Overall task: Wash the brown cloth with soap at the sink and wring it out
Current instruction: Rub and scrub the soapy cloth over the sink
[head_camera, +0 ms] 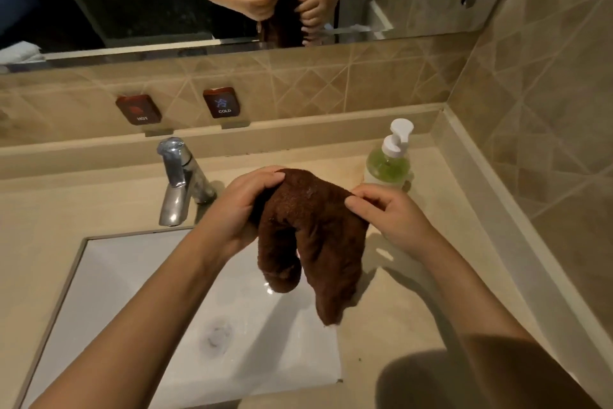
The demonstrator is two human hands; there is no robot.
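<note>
left hand [238, 206] grips the cloth [311, 236] at its 9 o'clock, right hand [391, 216] pinches it at 3 (two ends dangle over the sink [132, 276]); soap [388, 163] at its 1 o'clock, tap [179, 183] at 10.

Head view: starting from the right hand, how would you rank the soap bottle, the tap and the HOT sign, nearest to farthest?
1. The soap bottle, just behind the right hand.
2. The tap, well off to the left.
3. The HOT sign, up behind the tap, farther left still.
</note>
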